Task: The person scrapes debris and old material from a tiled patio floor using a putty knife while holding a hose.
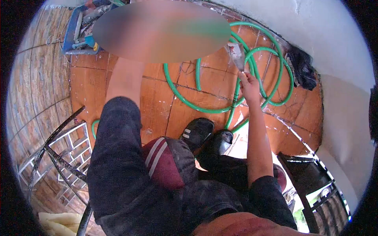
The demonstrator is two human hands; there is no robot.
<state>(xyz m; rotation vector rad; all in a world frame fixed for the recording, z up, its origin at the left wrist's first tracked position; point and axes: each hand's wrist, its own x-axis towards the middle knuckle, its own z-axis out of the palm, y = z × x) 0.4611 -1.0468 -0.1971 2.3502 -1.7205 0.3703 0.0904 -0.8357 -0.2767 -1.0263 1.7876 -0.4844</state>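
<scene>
Bottle (236, 55) pinched at neck in right hand (248, 83) grip, long axis running up and away from fingers, over green hose (204, 108) coils. Left hand blurred, grip state unreadable.

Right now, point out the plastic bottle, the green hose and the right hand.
plastic bottle (236, 54): head view, on its labelled body.
green hose (185, 100): head view, on the outer loop lying on the floor tiles.
right hand (248, 82): head view, on the back of the hand gripping the bottle's lower end.
</scene>
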